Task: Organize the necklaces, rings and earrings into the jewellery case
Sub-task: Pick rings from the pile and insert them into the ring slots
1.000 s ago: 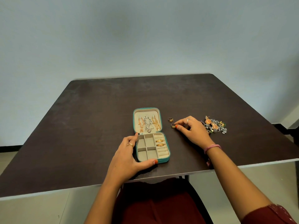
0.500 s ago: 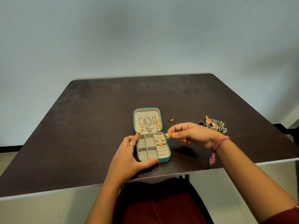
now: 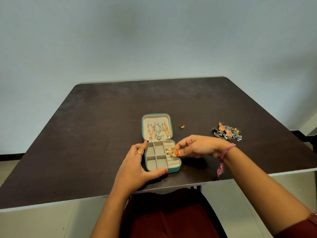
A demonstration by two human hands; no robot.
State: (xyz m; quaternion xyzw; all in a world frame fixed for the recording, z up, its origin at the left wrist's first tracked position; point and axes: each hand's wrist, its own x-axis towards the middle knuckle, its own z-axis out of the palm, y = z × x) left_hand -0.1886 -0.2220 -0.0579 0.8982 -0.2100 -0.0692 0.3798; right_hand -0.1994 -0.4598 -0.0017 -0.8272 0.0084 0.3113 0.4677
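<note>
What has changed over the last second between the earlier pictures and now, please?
The right hand pinched a gold ring off the table right of the jewellery case and carried it left to the case's ring rolls, beside the two rings already there. Unchanged: the left hand holding the case, the hung necklaces, the loose ring and the earring pile.
</note>
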